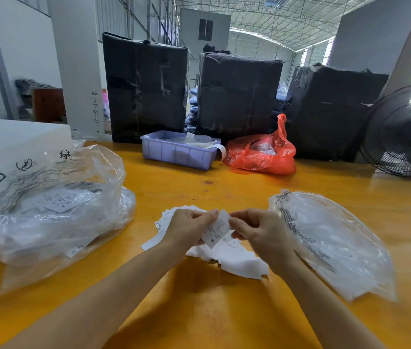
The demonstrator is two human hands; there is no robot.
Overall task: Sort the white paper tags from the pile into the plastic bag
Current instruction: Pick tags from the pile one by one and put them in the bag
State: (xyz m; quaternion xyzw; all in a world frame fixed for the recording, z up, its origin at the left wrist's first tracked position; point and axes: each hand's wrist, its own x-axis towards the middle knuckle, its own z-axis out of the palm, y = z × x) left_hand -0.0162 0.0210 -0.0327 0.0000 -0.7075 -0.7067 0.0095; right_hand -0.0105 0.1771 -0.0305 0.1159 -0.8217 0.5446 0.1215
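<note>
observed at centre of yellow table [199, 311]: left hand [186, 229] and right hand [257, 231] raised just above pile of white paper tags [234, 260]. single tag [218, 229] marked "xl" held between both hands, tilted, printed face up. left hand fingers [208, 215] curled, pinching tag's left edge between thumb and fingertips. right hand fingers [236, 222] likewise curled, pinching tag's right edge. pile spread loosely on tabletop beneath and behind both hands, partly hidden by left hand.

noted right of pile: flat clear plastic bag [330, 243] with black print along one edge, lying on table just beside right hand, near end touching or overlapping pile edge; cannot tell which. contents not discernible.

noted left of pile: larger crumpled clear bag [48, 215] holding printed tags, resting against white box [10, 142].

recorded at far edge of table: purple plastic bin [176, 152] holding pale items, with a white strip hanging over its right rim; red plastic bag [262, 154] just beside bin on its right. behind these, three black wrapped bundles [237, 94] standing upright. black fan [406, 134] at far right edge of table.
</note>
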